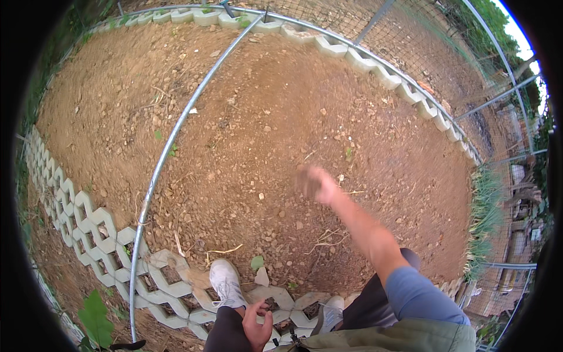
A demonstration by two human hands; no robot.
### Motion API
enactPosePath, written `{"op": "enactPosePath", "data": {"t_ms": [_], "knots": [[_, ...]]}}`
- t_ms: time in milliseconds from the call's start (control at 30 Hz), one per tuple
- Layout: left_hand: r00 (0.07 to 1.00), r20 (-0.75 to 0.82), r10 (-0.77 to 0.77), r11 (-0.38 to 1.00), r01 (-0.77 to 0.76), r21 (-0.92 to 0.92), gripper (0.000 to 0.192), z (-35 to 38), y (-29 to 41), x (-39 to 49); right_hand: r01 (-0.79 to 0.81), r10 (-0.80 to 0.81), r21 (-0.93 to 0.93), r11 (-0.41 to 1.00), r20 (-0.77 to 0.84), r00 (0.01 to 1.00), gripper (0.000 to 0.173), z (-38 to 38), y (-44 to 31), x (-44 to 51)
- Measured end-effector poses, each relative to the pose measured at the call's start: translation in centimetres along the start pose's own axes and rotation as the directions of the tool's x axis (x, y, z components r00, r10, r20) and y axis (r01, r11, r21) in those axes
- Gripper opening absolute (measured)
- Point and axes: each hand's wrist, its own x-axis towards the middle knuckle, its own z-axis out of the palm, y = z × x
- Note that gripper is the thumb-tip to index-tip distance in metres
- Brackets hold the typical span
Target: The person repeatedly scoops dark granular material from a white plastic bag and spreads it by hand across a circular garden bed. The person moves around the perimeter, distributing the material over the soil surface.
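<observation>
My right arm stretches out over a bed of bare brown soil (pixel 264 145). My right hand (pixel 317 184) is blurred by motion above the stony ground. A dark brown patch shows at its fingers, and whether it holds anything is unclear. My left hand (pixel 257 325) hangs by my left knee with loosely curled fingers, thumb apart, and nothing visible in it. Below me, my left shoe (pixel 226 281) rests at the soil's edge by the concrete paver grid (pixel 171 288). My right shoe (pixel 330 313) stands on the pavers. A green leaf (pixel 257 262) and a flat pale stone (pixel 261 277) lie between them.
A metal pipe (pixel 189 105) arches across the bed on the left. Concrete edging blocks (pixel 365 59) and wire mesh fencing (pixel 334 17) border the far side. Green onion-like plants (pixel 484 220) grow at the right edge. Dry stalks (pixel 327 240) and small stones litter the soil.
</observation>
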Motion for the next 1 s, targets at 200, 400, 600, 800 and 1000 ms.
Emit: {"op": "enactPosePath", "data": {"t_ms": [200,400,600,800,1000], "knots": [[0.999,0.029,0.032,0.999,-0.031,-0.036,0.042,0.9,-0.1,0.2,0.446,-0.459,-0.112,0.888,-0.261,0.849,0.027,-1.6,-12.8,5.0],[0.996,0.067,-0.051,0.996,0.045,0.079,0.035,0.7,-0.1,-0.2,-0.043,0.033,-0.297,0.954,-0.038,0.999,0.012,1.3,4.3,-2.6],[0.996,0.070,-0.058,0.992,0.050,0.112,0.036,1.2,0.4,0.0,-0.453,0.433,0.122,0.883,0.159,0.887,0.024,-5.7,23.5,-12.5],[1.000,0.016,-0.015,1.000,0.015,-0.022,0.043,1.4,0.1,0.3,-0.287,0.289,-0.166,0.943,-0.013,0.957,0.023,-2.3,8.2,-4.7],[0.998,0.039,0.051,0.997,-0.049,-0.057,0.044,1.5,0.0,0.1,0.465,-0.472,0.352,0.813,-0.071,0.879,0.031,7.9,-12.2,5.3]]}}
